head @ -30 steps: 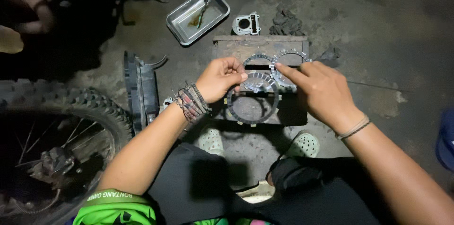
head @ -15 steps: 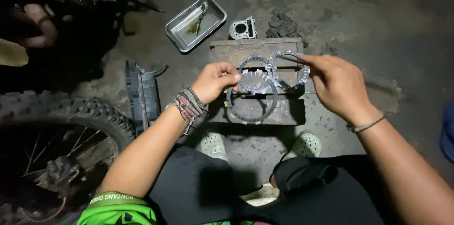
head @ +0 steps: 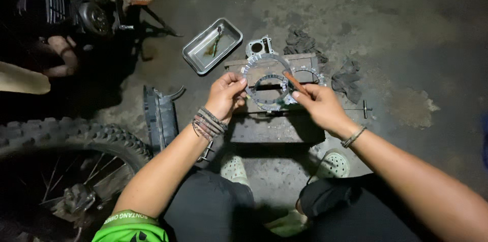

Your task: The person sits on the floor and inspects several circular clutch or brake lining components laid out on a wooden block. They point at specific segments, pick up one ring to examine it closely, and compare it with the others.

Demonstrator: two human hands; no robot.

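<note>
My left hand [head: 227,95] and my right hand [head: 316,106] hold a thin toothed metal ring plate [head: 255,64] between them, raised and tilted above a dark wooden block [head: 277,130]. The left fingers pinch its left rim, the right fingers its lower right rim. Through the ring's opening a smaller toothed ring [head: 269,80] shows; I cannot tell if it lies on the block. Another ring [head: 307,73] lies at the block's far right corner.
A metal tray [head: 198,54] with oily residue and a small engine cylinder [head: 259,47] lie beyond the block. Dark rags [head: 348,82] and a T-handle tool [head: 364,109] are to the right. A knobbly motorcycle wheel [head: 66,138], a black plastic panel [head: 158,119] and another person's hand [head: 62,56] are to the left.
Both hands have lifted the large ring plate off the stack on the block and now hold it up, tilted toward the camera. The view has shifted slightly.
</note>
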